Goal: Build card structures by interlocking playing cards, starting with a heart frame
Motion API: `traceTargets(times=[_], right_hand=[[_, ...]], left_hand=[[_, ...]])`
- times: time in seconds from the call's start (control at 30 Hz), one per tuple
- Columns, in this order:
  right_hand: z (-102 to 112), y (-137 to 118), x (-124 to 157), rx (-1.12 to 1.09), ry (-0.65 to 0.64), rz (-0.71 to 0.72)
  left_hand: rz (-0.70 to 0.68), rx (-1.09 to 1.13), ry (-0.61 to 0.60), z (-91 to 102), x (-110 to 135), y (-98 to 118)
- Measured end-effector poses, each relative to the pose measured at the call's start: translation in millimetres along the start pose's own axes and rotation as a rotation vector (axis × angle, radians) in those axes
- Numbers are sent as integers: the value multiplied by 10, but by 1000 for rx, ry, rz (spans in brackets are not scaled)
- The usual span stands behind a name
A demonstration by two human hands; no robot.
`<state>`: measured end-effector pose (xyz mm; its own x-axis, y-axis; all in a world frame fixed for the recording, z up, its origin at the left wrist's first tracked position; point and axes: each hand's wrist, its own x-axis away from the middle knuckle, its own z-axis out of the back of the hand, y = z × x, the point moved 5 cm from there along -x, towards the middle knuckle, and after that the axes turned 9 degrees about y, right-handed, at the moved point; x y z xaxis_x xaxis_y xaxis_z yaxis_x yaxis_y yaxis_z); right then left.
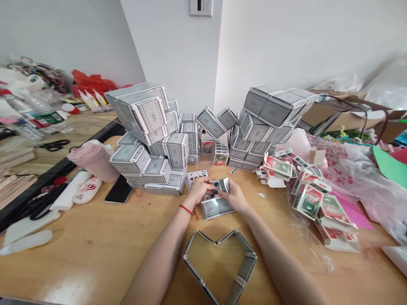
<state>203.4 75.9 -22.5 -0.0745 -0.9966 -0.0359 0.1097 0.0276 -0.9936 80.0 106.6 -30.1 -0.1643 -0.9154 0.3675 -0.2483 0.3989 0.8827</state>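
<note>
While the left hand (199,189) and right hand (234,197) pinch the folded playing card (223,184), it looks light and flimsy, so I'd keep fingers on its edges.

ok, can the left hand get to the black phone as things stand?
Probably yes: the phone lies flat on the table left of the left hand, nothing between them. That hand is occupied though, pinching a folded card together with the right hand.
</note>
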Motion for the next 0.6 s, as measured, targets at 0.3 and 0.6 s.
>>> traceTargets(times=[0.3,0.6], right_hand=[[32,-18,-4,5,64,0],[104,97,-23,-266,-52,-291]], left_hand=[[-79,-28,-50,-41,8,34],[-82,145,-9,67,3,129]])
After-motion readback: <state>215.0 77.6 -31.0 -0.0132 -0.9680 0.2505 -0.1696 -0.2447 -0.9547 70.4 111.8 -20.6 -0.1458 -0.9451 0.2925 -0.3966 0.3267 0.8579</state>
